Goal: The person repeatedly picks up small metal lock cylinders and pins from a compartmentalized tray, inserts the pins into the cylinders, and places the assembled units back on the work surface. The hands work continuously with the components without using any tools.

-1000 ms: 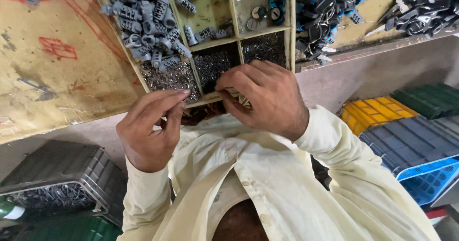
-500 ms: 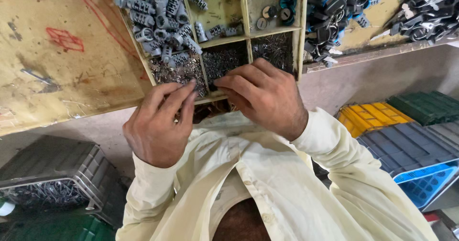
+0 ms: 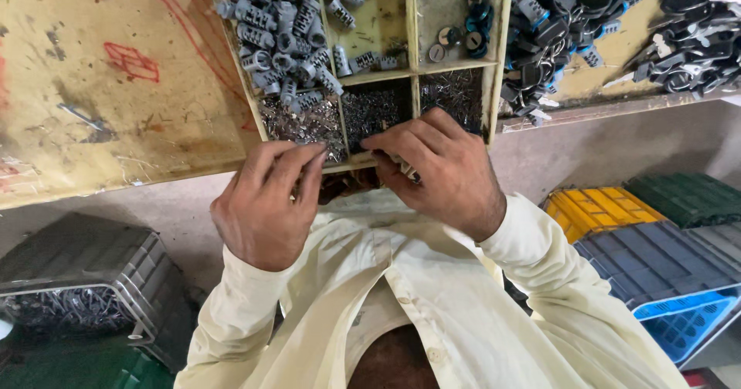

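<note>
A wooden divided tray [image 3: 414, 72] lies at the near edge of the workbench. Its near compartments hold small metal pins [image 3: 297, 125], and a far one holds grey plastic cylinders [image 3: 278, 38]. My left hand [image 3: 266, 204] is at the tray's near rim, fingers pressed together with their tips on the left pin compartment. Anything pinched in them is hidden. My right hand [image 3: 444, 173] curls over the rim beside it, gripping a small metal part [image 3: 405, 170] under its fingertips. Cream sleeves cover both arms.
The worn yellow benchtop [image 3: 116, 96] spreads left of the tray. Black and blue plastic clips [image 3: 556, 18] and dark metal pieces [image 3: 695, 34] lie at the right. Below the bench stand a grey crate of metal parts [image 3: 85, 281] and yellow [image 3: 598, 208], green [image 3: 687, 196] and blue [image 3: 679, 312] crates.
Both hands have edged up to the tray's near rim. My left fingertips now reach the pin compartment, and my right hand stays curled over its small part.
</note>
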